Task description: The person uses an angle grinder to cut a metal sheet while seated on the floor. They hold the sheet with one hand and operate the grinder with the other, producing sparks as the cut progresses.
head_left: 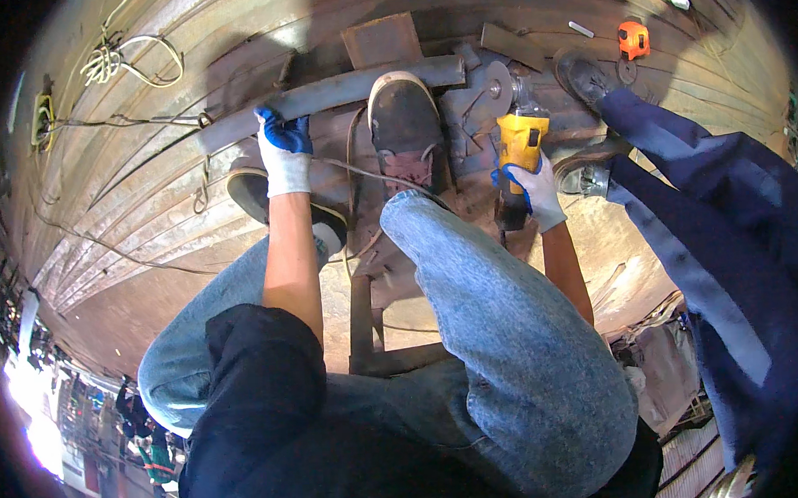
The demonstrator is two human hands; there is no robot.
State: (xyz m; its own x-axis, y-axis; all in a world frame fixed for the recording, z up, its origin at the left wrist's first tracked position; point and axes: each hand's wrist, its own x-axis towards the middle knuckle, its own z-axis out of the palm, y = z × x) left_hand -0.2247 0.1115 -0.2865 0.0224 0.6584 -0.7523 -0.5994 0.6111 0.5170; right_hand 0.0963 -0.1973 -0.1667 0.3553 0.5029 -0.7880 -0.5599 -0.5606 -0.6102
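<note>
A long flat steel bar (347,89) lies across the work surface in front of me. My left hand (285,154), in a white glove with blue coating, is closed on its near edge, left of my shoe (402,106). The toe of that shoe rests over the bar. In my right hand (537,189), gloved the same way, is a yellow and black angle grinder (521,144), gripped by its body. Its disc (499,86) sits just beyond the bar's right end, apart from it as far as I can see. The palm side of both hands is hidden.
A square rusty plate (381,41) and a short steel offcut (510,46) lie beyond the bar. An orange tape measure (634,39) is at the far right. Another person's dark-trousered legs (681,192) stand close on my right. Cables (128,63) trail at the left.
</note>
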